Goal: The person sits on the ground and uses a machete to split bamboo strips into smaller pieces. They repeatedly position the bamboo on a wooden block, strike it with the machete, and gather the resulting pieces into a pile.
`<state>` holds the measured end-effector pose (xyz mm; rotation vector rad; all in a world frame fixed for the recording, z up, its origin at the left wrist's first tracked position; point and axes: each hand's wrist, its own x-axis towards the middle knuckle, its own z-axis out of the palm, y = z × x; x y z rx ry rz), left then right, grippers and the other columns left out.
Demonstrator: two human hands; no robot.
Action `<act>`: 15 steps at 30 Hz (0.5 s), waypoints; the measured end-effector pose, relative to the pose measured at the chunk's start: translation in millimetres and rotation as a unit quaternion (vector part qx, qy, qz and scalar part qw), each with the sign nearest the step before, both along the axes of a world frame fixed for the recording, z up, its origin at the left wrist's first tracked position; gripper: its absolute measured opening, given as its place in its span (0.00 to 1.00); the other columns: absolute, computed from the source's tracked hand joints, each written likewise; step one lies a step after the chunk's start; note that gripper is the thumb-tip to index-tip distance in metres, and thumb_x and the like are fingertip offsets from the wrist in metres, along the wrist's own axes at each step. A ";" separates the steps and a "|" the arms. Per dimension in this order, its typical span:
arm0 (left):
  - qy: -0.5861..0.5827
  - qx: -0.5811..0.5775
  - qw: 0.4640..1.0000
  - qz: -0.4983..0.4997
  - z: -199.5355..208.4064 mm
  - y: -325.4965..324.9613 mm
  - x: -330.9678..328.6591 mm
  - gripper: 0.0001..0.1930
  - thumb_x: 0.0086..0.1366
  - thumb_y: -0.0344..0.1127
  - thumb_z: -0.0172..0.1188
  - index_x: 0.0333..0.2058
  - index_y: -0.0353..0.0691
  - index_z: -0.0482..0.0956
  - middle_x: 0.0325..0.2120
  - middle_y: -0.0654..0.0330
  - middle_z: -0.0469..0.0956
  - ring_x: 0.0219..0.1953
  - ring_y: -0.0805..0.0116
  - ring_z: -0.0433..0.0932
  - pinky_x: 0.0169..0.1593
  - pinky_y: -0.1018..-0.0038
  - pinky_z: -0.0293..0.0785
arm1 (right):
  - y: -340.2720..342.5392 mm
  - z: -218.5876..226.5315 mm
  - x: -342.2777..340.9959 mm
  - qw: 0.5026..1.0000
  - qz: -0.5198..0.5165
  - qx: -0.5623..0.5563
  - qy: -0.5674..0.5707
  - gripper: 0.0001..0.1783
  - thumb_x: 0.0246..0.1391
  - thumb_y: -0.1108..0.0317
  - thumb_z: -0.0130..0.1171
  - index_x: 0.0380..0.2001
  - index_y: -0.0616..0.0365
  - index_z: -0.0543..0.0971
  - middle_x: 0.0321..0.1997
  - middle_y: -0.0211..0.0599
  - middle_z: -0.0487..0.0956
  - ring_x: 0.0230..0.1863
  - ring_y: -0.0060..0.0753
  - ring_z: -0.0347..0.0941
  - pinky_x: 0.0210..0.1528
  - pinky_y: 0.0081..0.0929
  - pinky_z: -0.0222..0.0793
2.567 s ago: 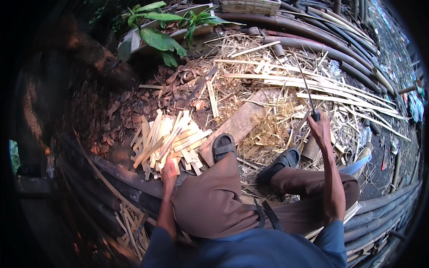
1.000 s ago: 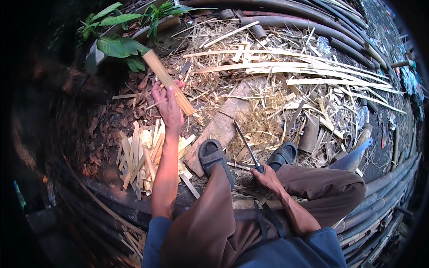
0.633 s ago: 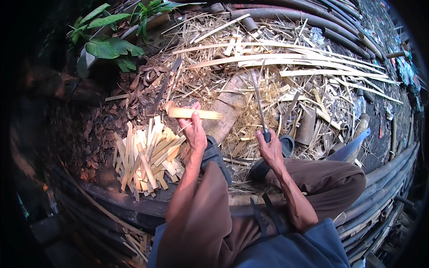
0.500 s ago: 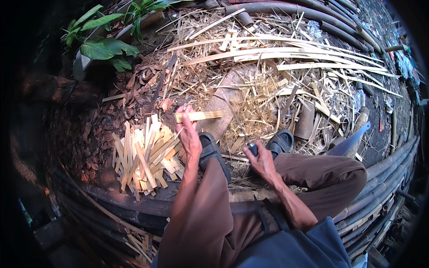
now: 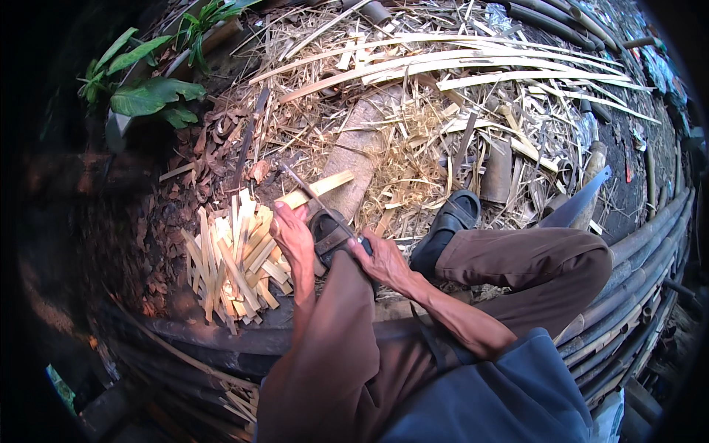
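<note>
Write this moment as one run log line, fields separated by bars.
left hand: holds bamboo piece | right hand: holds knife, blade on piece | beside: split bamboo pile

The knife [image 5: 319, 201] blade has come down against the bamboo strip [image 5: 316, 189].

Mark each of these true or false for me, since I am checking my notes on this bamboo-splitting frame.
1. The left hand holds a pale bamboo piece. True.
2. The right hand has its grip on a hammer. False: it holds a long thin blade laid against the piece.
3. A pile of split sticks lies to the person's left. True.
4. The person is barefoot. False: dark sandals are worn.
5. Green leaves grow at the upper left. True.
</note>
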<state>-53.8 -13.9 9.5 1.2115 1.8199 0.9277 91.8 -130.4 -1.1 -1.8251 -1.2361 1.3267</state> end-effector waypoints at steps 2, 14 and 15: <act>0.169 -0.050 0.979 -0.100 17.6 -5.5 5.4 0.29 0.78 0.45 0.36 0.45 0.15 0.68 0.38 0.31 0.79 0.45 0.45 0.82 0.51 0.65 0.82 | -5.6 -6.8 3.6 1.000 0.002 0.014 -0.023 0.23 0.63 0.48 0.54 0.41 0.62 0.74 0.22 0.63 0.76 0.29 0.69 0.76 0.31 0.54 0.70; 0.001 0.087 0.995 -0.050 -2.1 -11.6 17.9 0.24 0.77 0.39 0.37 0.39 0.17 0.72 0.32 0.34 0.80 0.38 0.49 0.85 0.45 0.65 0.85 | 2.2 -49.5 42.8 0.997 -0.031 0.007 -0.073 0.23 0.65 0.48 0.52 0.38 0.62 0.72 0.18 0.61 0.72 0.25 0.66 0.74 0.28 0.54 0.66; 0.013 0.110 0.993 -0.047 -7.7 -10.5 14.1 0.23 0.77 0.39 0.37 0.40 0.18 0.72 0.31 0.35 0.80 0.37 0.50 0.85 0.44 0.64 0.86 | -5.2 -38.6 33.7 0.996 -0.004 0.032 -0.082 0.23 0.65 0.49 0.51 0.38 0.63 0.72 0.18 0.60 0.73 0.25 0.66 0.74 0.29 0.54 0.66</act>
